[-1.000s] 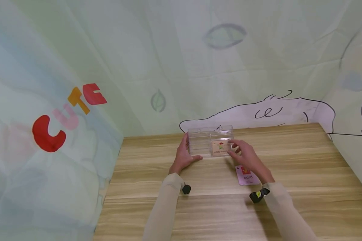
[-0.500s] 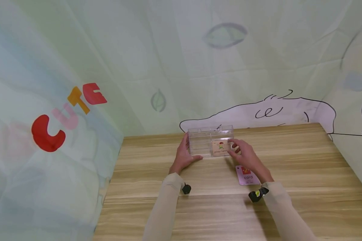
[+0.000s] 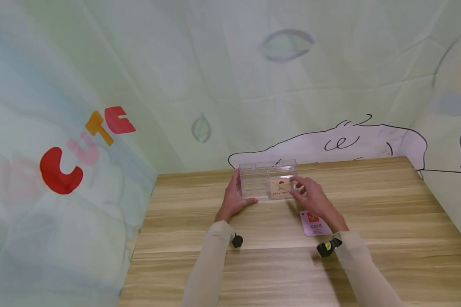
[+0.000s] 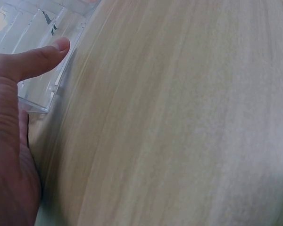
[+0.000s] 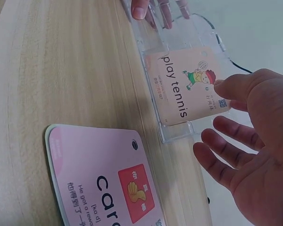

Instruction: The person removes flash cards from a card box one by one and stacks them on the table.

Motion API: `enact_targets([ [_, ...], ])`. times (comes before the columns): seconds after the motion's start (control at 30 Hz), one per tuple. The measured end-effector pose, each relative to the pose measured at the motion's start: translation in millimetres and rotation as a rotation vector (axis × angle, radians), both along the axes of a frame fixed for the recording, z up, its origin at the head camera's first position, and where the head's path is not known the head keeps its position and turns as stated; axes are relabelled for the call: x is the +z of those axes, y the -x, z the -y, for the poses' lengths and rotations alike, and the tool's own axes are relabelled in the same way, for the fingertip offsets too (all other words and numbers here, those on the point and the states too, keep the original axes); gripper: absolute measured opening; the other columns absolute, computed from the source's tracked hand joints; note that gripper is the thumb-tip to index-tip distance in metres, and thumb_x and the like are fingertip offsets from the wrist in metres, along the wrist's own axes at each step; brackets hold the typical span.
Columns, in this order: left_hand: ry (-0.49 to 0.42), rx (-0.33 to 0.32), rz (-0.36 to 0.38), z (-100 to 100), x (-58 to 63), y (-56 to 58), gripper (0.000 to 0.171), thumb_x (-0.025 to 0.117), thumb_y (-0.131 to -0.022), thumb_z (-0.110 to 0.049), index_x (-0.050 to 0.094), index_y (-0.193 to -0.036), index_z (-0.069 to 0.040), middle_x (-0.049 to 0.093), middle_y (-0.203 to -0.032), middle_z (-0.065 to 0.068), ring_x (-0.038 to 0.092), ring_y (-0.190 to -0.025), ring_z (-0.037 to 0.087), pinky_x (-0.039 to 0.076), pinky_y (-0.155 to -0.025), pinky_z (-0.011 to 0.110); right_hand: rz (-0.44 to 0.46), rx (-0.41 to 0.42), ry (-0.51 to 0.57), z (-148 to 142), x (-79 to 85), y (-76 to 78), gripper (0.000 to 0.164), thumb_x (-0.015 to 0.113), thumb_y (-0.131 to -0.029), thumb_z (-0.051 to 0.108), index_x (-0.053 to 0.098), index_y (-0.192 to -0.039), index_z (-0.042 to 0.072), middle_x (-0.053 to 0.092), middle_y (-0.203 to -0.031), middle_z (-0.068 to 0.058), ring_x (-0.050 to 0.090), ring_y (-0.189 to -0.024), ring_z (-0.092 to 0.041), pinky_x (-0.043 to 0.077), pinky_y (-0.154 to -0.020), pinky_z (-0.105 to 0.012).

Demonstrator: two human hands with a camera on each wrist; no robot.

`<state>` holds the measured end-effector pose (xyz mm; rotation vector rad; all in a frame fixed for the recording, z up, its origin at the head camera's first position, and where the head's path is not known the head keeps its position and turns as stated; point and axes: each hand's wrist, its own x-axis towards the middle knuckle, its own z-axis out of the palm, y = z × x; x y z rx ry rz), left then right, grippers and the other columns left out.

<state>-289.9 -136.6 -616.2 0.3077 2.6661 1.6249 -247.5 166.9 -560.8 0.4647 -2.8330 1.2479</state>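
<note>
A clear plastic box [image 3: 253, 184] with compartments and steps stands near the table's back edge. My left hand [image 3: 231, 200] holds its left end, fingers along the side and thumb [image 4: 42, 59] across the front. An orange-pink "play tennis" flash card [image 5: 191, 87] leans in the box's right compartment. At that card's right edge, my right hand [image 3: 313, 199] pinches it between thumb and index finger, the other fingers spread below in the right wrist view. A pink "card" flash card [image 5: 99, 165] lies face up on the table under my right wrist; it looks like the top of a thin stack.
The wood-grain table [image 3: 269, 273] meets a printed fabric backdrop [image 3: 230, 85] just behind the box. Another fabric wall with "CUTE" lettering [image 3: 61, 170] rises on the left. A black strap device [image 3: 329, 247] sits on my right wrist.
</note>
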Motion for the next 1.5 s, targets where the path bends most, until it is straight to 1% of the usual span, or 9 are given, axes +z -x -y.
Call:
enact_targets([
  [0.2,-0.002,0.002,0.0,0.3,-0.7,0.3,0.133,0.101,-0.066,-0.024,0.015,-0.167,-0.018,0.037,-0.164,0.012,0.04,-0.148,0.025,0.035,-0.121,0.037,-0.007,0.006,-0.007,0.2,1.4,-1.0,0.048,0.07,-0.101,0.018,0.056,-0.145,0.005,0.064,-0.118,-0.022,0.065,-0.098,-0.034,0.061,-0.078,-0.047],
  [0.37,0.0,0.005,0.005,0.4,-0.6,0.3,0.132,0.101,-0.066,-0.024,0.016,-0.167,-0.019,0.037,-0.164,0.011,0.04,-0.148,0.024,0.034,-0.121,0.036,0.001,0.007,-0.011,0.4,1.8,-1.0,0.048,0.069,-0.102,0.021,0.056,-0.145,0.007,0.064,-0.119,-0.021,0.065,-0.1,-0.033,0.061,-0.079,-0.046],
  [0.6,0.006,0.005,0.007,0.7,-0.8,-0.2,0.132,0.101,-0.066,-0.024,0.015,-0.167,-0.02,0.037,-0.164,0.01,0.04,-0.148,0.024,0.035,-0.12,0.034,0.006,0.009,-0.012,-0.2,2.0,-0.6,0.048,0.069,-0.102,0.019,0.056,-0.146,0.007,0.063,-0.12,-0.022,0.065,-0.1,-0.034,0.061,-0.079,-0.047],
  [0.83,0.01,0.006,0.003,0.8,-1.2,0.0,0.132,0.101,-0.067,-0.025,0.015,-0.167,-0.019,0.037,-0.164,0.011,0.04,-0.148,0.025,0.035,-0.121,0.037,0.023,0.008,-0.012,-1.0,1.2,-0.7,0.049,0.069,-0.102,0.02,0.054,-0.148,0.01,0.064,-0.119,-0.02,0.065,-0.1,-0.033,0.061,-0.079,-0.046],
  [1.03,0.007,0.001,-0.002,0.6,-0.5,-0.1,0.132,0.101,-0.066,-0.025,0.015,-0.166,-0.019,0.038,-0.163,0.012,0.041,-0.147,0.026,0.036,-0.12,0.037,0.02,0.014,-0.012,-1.2,2.1,-0.6,0.051,0.069,-0.101,0.019,0.053,-0.149,0.009,0.064,-0.118,-0.021,0.065,-0.099,-0.033,0.061,-0.079,-0.047],
  [1.23,0.008,-0.001,0.004,0.9,0.1,-0.1,0.133,0.101,-0.066,-0.024,0.015,-0.167,-0.019,0.037,-0.164,0.011,0.04,-0.148,0.026,0.035,-0.12,0.037,0.024,0.015,-0.012,-1.8,2.6,-0.4,0.048,0.069,-0.102,0.02,0.055,-0.146,0.009,0.064,-0.12,-0.02,0.064,-0.1,-0.032,0.061,-0.08,-0.046],
  [1.5,0.023,0.0,0.02,0.9,0.9,0.6,0.133,0.101,-0.067,-0.024,0.014,-0.167,-0.019,0.037,-0.164,0.012,0.04,-0.148,0.026,0.035,-0.12,0.036,-0.009,0.016,-0.002,-1.6,4.7,-1.2,0.043,0.069,-0.101,0.02,0.058,-0.141,0.007,0.063,-0.12,-0.019,0.064,-0.098,-0.031,0.061,-0.078,-0.045],
])
